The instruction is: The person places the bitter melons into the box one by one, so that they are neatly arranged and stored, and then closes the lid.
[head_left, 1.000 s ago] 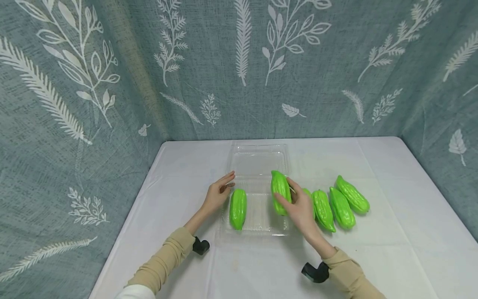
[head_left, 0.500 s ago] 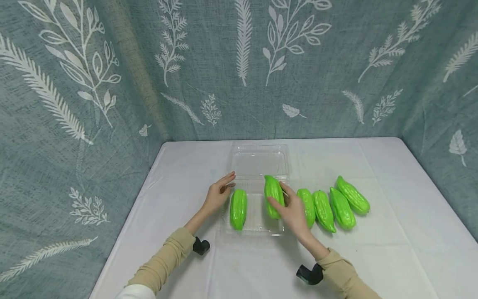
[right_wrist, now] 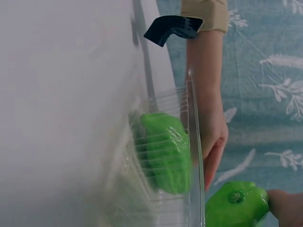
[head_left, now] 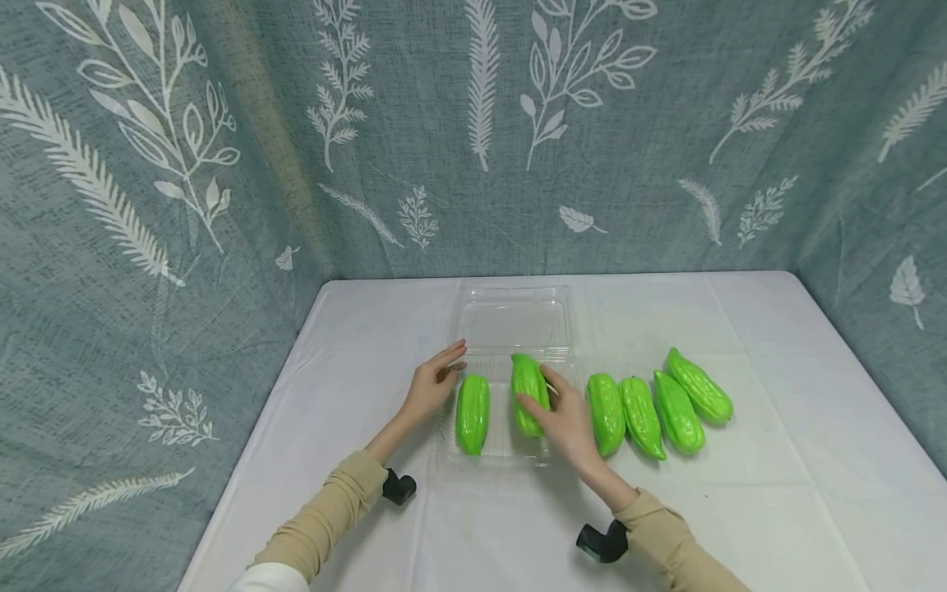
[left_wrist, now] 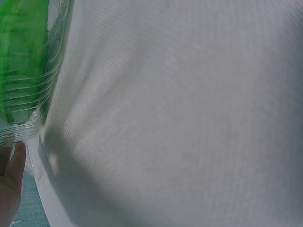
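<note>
A clear plastic clamshell box lies opened on the white table. One green bitter melon, ridged and glossy, rests lengthwise in its left side; the left wrist view shows this bitter melon through the box wall. My left hand is at the box's back left corner, fingers extended, fingertips right at the rim. With thumb and fingers my right hand grips a second bitter melon over the middle of the box. In the right wrist view the gripped bitter melon shows its stem end.
The box's clear lid lies folded back behind its base. To the right several more bitter melons lie in a row, from the closest bitter melon to the farthest bitter melon. A patterned curtain hangs behind the table.
My right hand has carried its bitter melon leftward and slightly toward me, over the box. The bitter melon closest to the box has come into full view. My left hand has stayed in place.
</note>
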Motion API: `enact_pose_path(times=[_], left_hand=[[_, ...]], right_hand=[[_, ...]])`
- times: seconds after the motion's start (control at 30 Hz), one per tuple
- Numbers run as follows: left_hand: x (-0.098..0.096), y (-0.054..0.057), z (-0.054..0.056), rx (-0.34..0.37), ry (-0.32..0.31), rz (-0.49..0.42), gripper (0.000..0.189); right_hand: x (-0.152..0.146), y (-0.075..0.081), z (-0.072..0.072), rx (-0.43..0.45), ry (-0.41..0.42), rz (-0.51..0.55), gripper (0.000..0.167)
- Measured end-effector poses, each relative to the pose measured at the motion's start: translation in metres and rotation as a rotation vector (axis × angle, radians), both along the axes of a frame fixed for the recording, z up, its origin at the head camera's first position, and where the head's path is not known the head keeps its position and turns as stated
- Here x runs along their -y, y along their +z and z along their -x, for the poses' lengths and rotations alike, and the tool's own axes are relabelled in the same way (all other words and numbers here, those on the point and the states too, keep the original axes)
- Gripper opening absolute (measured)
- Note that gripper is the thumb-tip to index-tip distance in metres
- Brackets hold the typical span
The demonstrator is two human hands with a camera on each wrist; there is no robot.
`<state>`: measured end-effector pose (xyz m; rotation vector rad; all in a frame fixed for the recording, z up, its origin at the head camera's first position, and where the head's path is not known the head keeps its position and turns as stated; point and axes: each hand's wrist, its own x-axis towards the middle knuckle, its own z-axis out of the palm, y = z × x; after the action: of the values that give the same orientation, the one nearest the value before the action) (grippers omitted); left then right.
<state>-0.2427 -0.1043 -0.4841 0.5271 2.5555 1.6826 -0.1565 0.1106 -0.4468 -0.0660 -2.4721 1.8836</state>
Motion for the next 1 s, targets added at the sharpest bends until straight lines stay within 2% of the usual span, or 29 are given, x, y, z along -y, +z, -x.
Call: enact_pose_path(times=[0.2, 0.67, 0.7, 0.93, 1.0], left_hand=[[0.002, -0.006, 0.003, -0.003, -0.004, -0.005, 0.041], [0.002, -0.005, 0.003, 0.002, -0.012, -0.026, 0.041], [0.001, -0.003, 0.002, 0.005, -0.012, -0.03, 0.041], [-0.002, 0.026, -0.011, 0.027, -0.038, -0.012, 0.04], [-0.002, 0.028, -0.012, 0.043, -0.04, -0.016, 0.04]], right_hand=[[0.005, -0.004, 0.002, 0.036, 0.007, -0.024, 0.066], [0.016, -0.012, 0.002, 0.105, 0.013, -0.021, 0.065], [0.016, -0.012, 0.002, 0.105, 0.014, -0.02, 0.065], [0.021, -0.014, 0.004, 0.113, 0.014, -0.039, 0.066], [0.022, -0.015, 0.005, 0.117, 0.014, -0.05, 0.066]])
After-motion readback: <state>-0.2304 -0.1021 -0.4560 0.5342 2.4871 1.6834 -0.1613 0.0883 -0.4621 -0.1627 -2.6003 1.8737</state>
